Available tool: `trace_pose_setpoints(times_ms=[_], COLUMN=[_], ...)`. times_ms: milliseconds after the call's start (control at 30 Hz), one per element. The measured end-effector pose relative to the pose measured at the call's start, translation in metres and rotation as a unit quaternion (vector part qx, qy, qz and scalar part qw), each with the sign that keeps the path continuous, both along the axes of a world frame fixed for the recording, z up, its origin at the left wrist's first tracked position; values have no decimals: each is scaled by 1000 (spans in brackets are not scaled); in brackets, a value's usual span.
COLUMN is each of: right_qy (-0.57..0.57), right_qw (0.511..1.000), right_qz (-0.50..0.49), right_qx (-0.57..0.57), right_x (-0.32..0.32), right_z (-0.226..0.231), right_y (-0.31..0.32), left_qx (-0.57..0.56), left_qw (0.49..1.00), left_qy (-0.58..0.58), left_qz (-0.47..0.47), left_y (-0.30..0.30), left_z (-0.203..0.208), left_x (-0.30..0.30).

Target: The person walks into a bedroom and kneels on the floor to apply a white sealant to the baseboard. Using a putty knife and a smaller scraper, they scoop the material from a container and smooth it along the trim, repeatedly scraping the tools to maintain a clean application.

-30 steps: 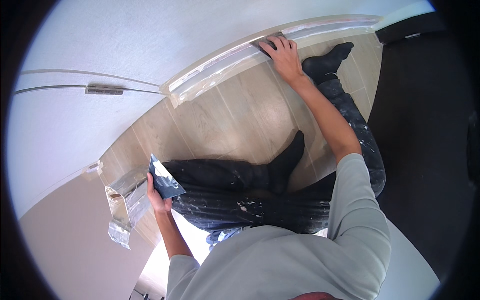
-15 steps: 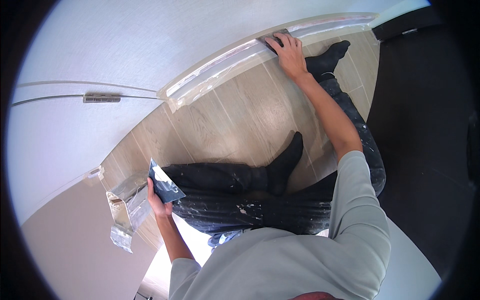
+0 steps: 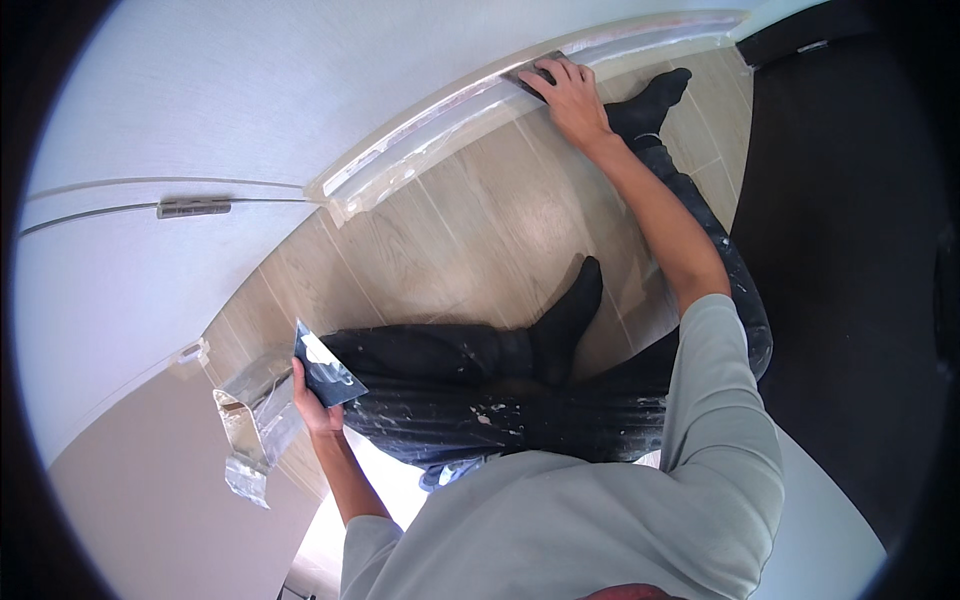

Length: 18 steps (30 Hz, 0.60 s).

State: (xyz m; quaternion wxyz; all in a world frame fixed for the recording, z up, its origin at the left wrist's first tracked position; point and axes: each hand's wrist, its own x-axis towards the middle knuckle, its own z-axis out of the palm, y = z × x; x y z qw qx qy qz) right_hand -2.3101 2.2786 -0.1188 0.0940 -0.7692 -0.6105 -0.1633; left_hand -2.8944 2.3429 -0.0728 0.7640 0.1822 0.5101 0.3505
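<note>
My left hand [image 3: 316,410], at the lower left beside my bent leg, is closed on the edge of a dark flat putty plate [image 3: 337,392]. White putty [image 3: 318,352] is smeared across the plate's face. Stretched out to the far side, my right hand [image 3: 580,108] grips a dark flat putty spreader [image 3: 522,82]. Its fingers lie bent over the tool, whose blade rests against the long grey strip [image 3: 455,124] at the foot of the white wall. Pale masking tape [image 3: 372,196], spotted with white, borders the strip along the floor.
My legs in paint-spotted dark trousers [image 3: 430,362] spread over the wood-look floor [image 3: 470,225]. A bent, putty-crusted metallic piece [image 3: 243,440] stands left of my left hand. A white door with a metal hinge [image 3: 194,208] is at left; a black panel [image 3: 850,250] rises at right.
The whole view has shifted slightly. Both hands keep their grips, and the spreader stays at nearly the same spot along the strip.
</note>
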Motion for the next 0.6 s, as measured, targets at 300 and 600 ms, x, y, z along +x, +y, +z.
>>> trace_pose_setpoints(times_ms=[300,600], right_qy=[22,-4], right_qw=[999,1000], right_qz=[-25,-31], right_qx=[19,2], right_x=[24,31], right_z=[0,-3], right_y=[-13,-15], left_qx=[4,8], left_qw=[1000,1000], left_qy=[-21,2], left_qz=[-7,-3], left_y=[1,0], left_z=[-5,-1], left_x=[-5,0])
